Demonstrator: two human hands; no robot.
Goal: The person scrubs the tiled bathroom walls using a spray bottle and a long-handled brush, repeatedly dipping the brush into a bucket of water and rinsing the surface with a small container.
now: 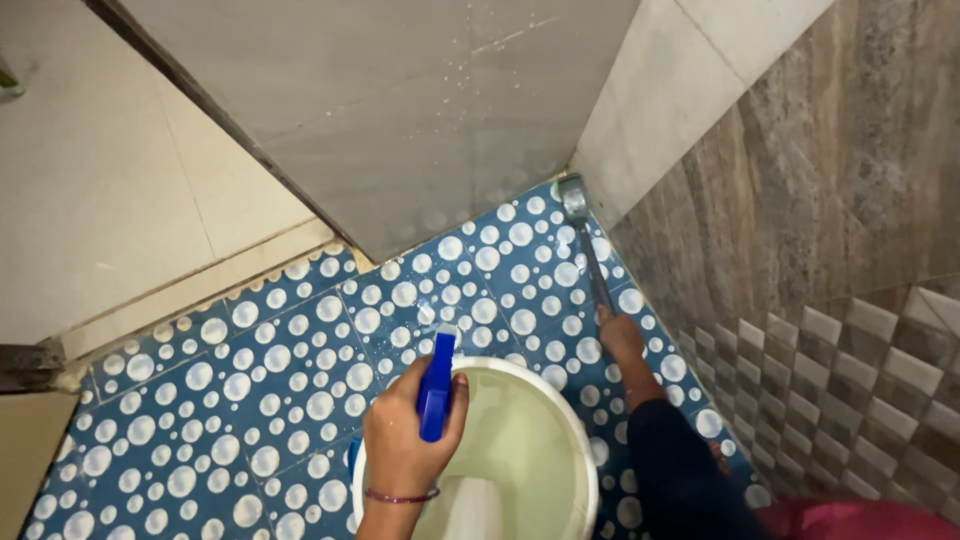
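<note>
My left hand (400,430) grips a blue spray bottle head (437,385), its white nozzle pointing away toward the floor tiles. The bottle's pale body (470,505) hangs over a white bucket (575,420) holding pale liquid. My right hand (620,335), in a dark sleeve, holds the handle of a long brush (585,235). The brush head rests on the blue floor with white dots (250,390), in the corner where two walls meet.
A grey door or panel (400,110) stands at the back, with a pale threshold (190,290) to the left. A brown tiled wall (830,230) with a chequered lower band runs along the right. Pink cloth (860,520) shows at the bottom right.
</note>
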